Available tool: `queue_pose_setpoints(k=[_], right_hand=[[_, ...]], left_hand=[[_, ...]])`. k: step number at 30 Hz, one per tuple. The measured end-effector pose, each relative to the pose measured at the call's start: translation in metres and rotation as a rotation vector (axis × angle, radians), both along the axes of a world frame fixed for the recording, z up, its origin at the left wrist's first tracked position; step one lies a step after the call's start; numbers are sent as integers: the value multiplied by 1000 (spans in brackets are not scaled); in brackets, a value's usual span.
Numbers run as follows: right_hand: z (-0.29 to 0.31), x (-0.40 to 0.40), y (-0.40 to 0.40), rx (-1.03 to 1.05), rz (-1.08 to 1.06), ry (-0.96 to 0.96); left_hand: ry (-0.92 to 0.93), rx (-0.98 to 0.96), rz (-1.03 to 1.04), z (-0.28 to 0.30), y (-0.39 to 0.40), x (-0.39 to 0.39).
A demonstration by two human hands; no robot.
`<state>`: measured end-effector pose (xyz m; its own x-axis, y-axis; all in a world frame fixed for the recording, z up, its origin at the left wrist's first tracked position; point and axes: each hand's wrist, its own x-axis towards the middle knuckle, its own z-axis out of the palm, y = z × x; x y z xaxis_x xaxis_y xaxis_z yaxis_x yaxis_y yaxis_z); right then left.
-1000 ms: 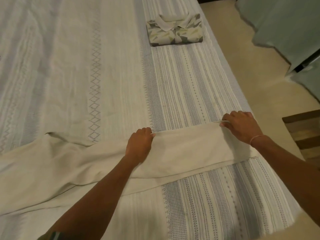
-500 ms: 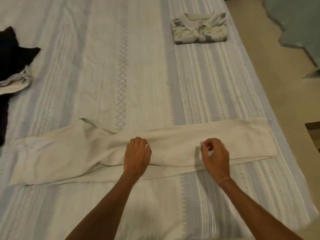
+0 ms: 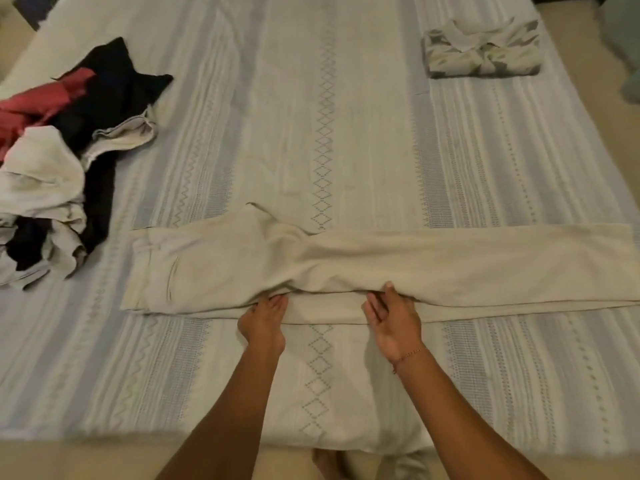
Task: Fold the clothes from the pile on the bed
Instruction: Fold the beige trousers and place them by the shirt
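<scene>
Beige trousers (image 3: 346, 268) are laid flat across the bed (image 3: 485, 168), waist to the left, legs to the right. Their near edge is touched by the left hand (image 3: 263, 322) and right hand (image 3: 393, 320), fingers straight and slightly apart, nothing clamped. A pile (image 3: 59, 147) lies at far left, a folded shirt (image 3: 481, 51) at far right.

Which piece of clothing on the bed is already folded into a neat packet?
The patterned collared shirt at the far right: a compact rectangle, while the beige trousers lie stretched out and the pile is crumpled.

Dim warm light, soft shadows, slight blur, wide-angle bend at edges.
</scene>
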<state>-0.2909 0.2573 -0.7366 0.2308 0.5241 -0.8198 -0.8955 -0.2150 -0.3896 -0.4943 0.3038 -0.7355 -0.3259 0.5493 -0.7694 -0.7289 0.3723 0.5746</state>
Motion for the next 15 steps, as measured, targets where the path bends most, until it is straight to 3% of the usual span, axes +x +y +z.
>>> queue_pose_setpoints(k=[9,15], right_hand=[[6,29,-8,-64,-93,-77],[10,47,-36,-166,-38,-482]], left_hand=[[48,-87,13,1,1,-30],[119,-139,85,11,-16,-31]])
